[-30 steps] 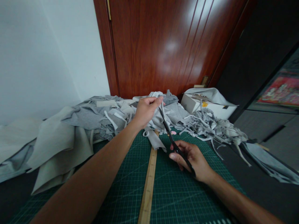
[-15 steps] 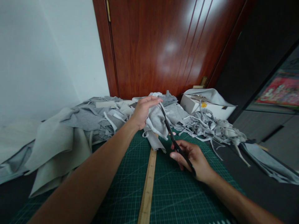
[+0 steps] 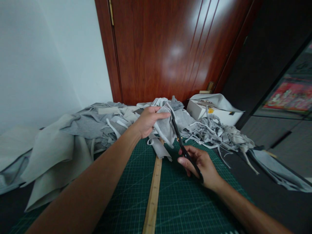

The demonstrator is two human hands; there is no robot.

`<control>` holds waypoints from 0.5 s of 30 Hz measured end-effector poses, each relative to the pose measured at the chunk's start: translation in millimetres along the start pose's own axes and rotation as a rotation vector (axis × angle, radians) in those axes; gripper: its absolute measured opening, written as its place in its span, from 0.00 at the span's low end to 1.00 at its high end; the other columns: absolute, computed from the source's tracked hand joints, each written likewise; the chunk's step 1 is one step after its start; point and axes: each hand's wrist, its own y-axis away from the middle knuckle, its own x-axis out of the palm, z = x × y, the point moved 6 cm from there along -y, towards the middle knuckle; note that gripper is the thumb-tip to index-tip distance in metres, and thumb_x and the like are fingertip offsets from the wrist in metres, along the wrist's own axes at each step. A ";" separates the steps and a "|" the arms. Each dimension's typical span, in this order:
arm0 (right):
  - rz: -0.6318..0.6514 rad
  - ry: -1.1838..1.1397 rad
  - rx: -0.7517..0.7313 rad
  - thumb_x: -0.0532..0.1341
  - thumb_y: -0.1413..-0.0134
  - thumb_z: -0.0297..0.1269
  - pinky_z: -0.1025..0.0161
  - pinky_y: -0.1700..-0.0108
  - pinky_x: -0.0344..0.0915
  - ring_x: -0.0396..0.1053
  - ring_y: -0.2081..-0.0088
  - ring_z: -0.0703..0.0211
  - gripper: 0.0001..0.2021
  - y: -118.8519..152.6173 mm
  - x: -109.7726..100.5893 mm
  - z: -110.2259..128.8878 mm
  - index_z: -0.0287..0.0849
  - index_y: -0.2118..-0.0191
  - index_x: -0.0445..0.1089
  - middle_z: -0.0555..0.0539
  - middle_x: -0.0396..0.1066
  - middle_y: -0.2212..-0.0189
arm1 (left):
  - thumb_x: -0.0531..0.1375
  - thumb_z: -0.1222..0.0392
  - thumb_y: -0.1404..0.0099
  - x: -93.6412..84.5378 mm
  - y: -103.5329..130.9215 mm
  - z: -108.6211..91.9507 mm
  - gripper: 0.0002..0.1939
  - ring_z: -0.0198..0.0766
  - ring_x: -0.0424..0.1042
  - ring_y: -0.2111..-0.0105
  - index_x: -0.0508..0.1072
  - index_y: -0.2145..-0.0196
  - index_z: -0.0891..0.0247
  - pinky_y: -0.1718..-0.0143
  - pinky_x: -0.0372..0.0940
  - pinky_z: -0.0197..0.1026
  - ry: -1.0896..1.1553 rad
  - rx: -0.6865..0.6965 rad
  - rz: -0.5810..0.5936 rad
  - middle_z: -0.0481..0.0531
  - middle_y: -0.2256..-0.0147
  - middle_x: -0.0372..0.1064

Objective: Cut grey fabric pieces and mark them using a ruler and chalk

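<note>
My left hand (image 3: 149,121) pinches a small light grey fabric piece (image 3: 165,127) by its upper part, holding it above the green cutting mat (image 3: 190,201). Black scissors (image 3: 182,145) are gripped in my right hand (image 3: 198,164), fingers wrapped round the handles. Their blades point up and away, lying at the right edge of the fabric, where a narrow white edge strip runs beside them. Below the fabric, a loose grey scrap (image 3: 160,148) rests over the far end of a wooden ruler (image 3: 153,195).
Grey fabric (image 3: 90,122) is heaped at the back left, with large pale sheets (image 3: 52,152) nearer. At the right lie tangled fabric strips (image 3: 221,133) and a white box (image 3: 214,112). A reddish-brown door (image 3: 158,52) stands behind; a dark cabinet (image 3: 275,130) is at the right.
My left thumb and fingers have shifted on the fabric, and the piece has moved slightly right against the blades. The view has turned slightly; my right hand keeps its hold on the scissors.
</note>
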 end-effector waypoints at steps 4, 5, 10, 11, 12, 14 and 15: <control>0.009 -0.015 0.002 0.72 0.44 0.55 0.68 0.81 0.57 0.59 0.83 0.67 0.21 -0.2 0.7 -0.8 0.42 0.60 0.70 0.58 0.62 0.80 | 0.76 0.62 0.51 -3.7 -0.6 3.5 0.10 0.37 0.76 0.74 0.80 0.73 0.63 0.71 0.71 0.41 -0.020 -0.032 -0.019 0.53 0.72 0.79; 0.013 -0.021 0.004 0.73 0.45 0.54 0.68 0.81 0.57 0.59 0.83 0.67 0.21 -0.4 0.7 -1.2 0.42 0.60 0.70 0.58 0.63 0.80 | 0.75 0.63 0.52 -5.2 -0.8 4.4 0.09 0.37 0.76 0.75 0.80 0.73 0.64 0.71 0.71 0.40 -0.025 -0.040 -0.024 0.53 0.72 0.79; 0.044 -0.063 0.017 0.77 0.51 0.53 0.68 0.81 0.58 0.60 0.82 0.66 0.24 -2.1 -1.5 -5.9 0.42 0.61 0.70 0.57 0.65 0.79 | 0.74 0.66 0.51 -9.5 -0.8 6.8 0.08 0.36 0.76 0.76 0.81 0.71 0.66 0.71 0.71 0.39 -0.052 -0.106 -0.020 0.54 0.72 0.79; 0.051 -0.068 0.014 0.78 0.52 0.53 0.68 0.80 0.59 0.61 0.81 0.66 0.24 -2.4 -2.2 -7.0 0.42 0.61 0.71 0.56 0.65 0.78 | 0.74 0.66 0.51 -9.9 -0.5 7.0 0.09 0.36 0.76 0.76 0.80 0.71 0.67 0.71 0.71 0.39 -0.059 -0.122 -0.018 0.55 0.72 0.79; 0.058 -0.073 0.011 0.78 0.53 0.53 0.68 0.80 0.60 0.61 0.81 0.66 0.25 -2.7 -2.8 -8.1 0.42 0.61 0.71 0.56 0.66 0.77 | 0.73 0.66 0.51 -10.2 -0.1 7.1 0.09 0.36 0.77 0.76 0.80 0.71 0.67 0.71 0.71 0.39 -0.067 -0.137 -0.016 0.55 0.72 0.79; 0.066 -0.077 0.008 0.78 0.53 0.54 0.67 0.79 0.60 0.61 0.80 0.65 0.26 -2.9 -3.9 -10.1 0.42 0.60 0.71 0.55 0.66 0.76 | 0.73 0.67 0.51 -10.8 0.8 7.2 0.10 0.37 0.78 0.75 0.80 0.70 0.68 0.70 0.72 0.39 -0.082 -0.164 -0.015 0.56 0.72 0.79; 0.070 -0.075 0.010 0.78 0.53 0.54 0.67 0.79 0.60 0.61 0.79 0.65 0.26 -2.9 -4.2 -11.0 0.42 0.60 0.71 0.55 0.67 0.76 | 0.73 0.67 0.51 -11.0 1.3 7.2 0.10 0.37 0.78 0.75 0.79 0.70 0.68 0.70 0.72 0.39 -0.091 -0.175 -0.015 0.56 0.72 0.80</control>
